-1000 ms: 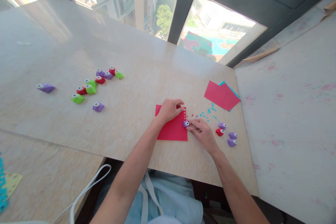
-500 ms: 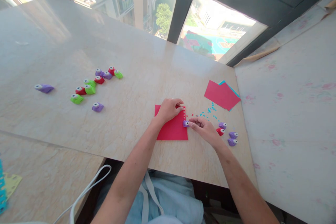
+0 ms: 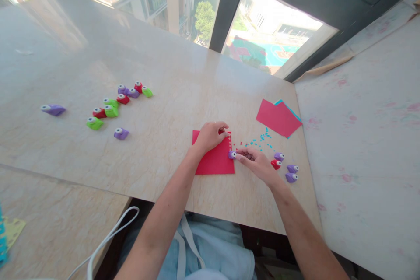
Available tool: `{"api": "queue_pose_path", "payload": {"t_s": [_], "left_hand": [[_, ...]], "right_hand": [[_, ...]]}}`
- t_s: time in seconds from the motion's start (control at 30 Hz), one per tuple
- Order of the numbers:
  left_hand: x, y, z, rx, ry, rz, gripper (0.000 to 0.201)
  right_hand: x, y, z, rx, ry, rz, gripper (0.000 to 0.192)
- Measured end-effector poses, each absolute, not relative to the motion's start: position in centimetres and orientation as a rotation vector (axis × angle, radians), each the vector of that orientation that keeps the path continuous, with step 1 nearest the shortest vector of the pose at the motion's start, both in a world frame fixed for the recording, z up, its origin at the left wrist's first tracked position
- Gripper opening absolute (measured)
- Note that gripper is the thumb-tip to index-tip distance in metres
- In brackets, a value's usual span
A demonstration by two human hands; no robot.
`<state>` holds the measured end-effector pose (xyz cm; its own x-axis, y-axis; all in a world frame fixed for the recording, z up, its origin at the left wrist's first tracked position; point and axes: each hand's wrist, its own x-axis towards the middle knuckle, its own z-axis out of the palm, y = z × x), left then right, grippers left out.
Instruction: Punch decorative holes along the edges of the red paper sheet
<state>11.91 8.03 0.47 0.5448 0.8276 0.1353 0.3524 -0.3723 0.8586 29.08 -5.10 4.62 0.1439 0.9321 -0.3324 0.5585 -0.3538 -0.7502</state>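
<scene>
Tabletop (image 3: 183, 92) was daylit. Red sheet (image 3: 215, 164) was pinned under loosely open left hand (image 3: 211, 135); at its right edge, purple punch (image 3: 231, 155) was touched by right hand (image 3: 254, 161), grip couldn't be told. Punch was judged light, stiff, best pinched by its sides.

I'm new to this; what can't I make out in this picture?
In the head view:
Red sheet: partly hidden by the left hand.
Purple punch: too small to tell whether the right hand grips or only touches it.
Blue sheet: mostly covered by another red sheet.
Paper bits: shapes too small.
Blue strip: cut off by the left edge.
</scene>
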Motion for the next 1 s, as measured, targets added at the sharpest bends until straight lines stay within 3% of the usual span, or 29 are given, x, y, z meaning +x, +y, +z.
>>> {"api": "queue_pose_path", "payload": {"t_s": [1.0], "left_hand": [[12.1,7.7,1.0,1.967,0.958,0.705,0.021]], "right_hand": [[28.6,-3.3,5.5,-1.992,-1.179,1.344,0.037]]}}
